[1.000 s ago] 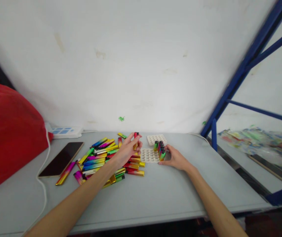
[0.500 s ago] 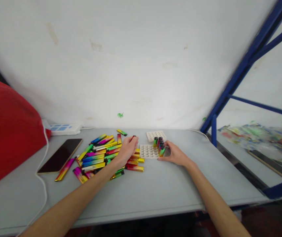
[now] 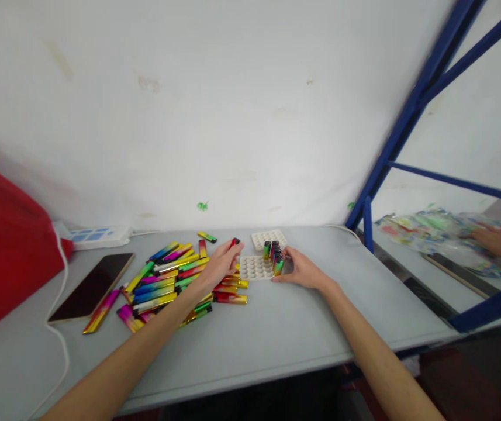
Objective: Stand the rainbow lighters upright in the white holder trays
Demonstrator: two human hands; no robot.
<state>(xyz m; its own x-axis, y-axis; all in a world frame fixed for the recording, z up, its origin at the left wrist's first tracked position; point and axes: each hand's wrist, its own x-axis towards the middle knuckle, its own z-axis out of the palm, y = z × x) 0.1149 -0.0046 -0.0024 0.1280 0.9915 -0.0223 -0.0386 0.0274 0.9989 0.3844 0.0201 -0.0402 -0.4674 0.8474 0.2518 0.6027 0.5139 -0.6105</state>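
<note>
My left hand [image 3: 220, 266] is closed around a lighter, whose red and black top [image 3: 235, 241] shows above the fingers; the rest is hidden. It hovers over the right side of a heap of shiny multicoloured lighters [image 3: 156, 287], just left of a white tray with rows of round holes [image 3: 254, 268]. Several lighters [image 3: 275, 251] stand upright along the tray's right side, black tops up. My right hand [image 3: 300, 269] grips the tray's right edge, thumb at the near corner and fingers beside the standing lighters.
A second white tray [image 3: 268, 238] lies behind the first. On the left are a phone [image 3: 92, 286], a white cable [image 3: 64, 286], a power strip [image 3: 101, 236] and a red bag [image 3: 9, 245]. Beyond the blue metal frame [image 3: 390, 146], another person's hands [image 3: 496, 240] touch plastic packaging [image 3: 429, 234].
The whole view has shifted, with table items now further left. My left hand is slightly closer to the tray, and the lighter's top shows more clearly. My right hand stays at the tray.
</note>
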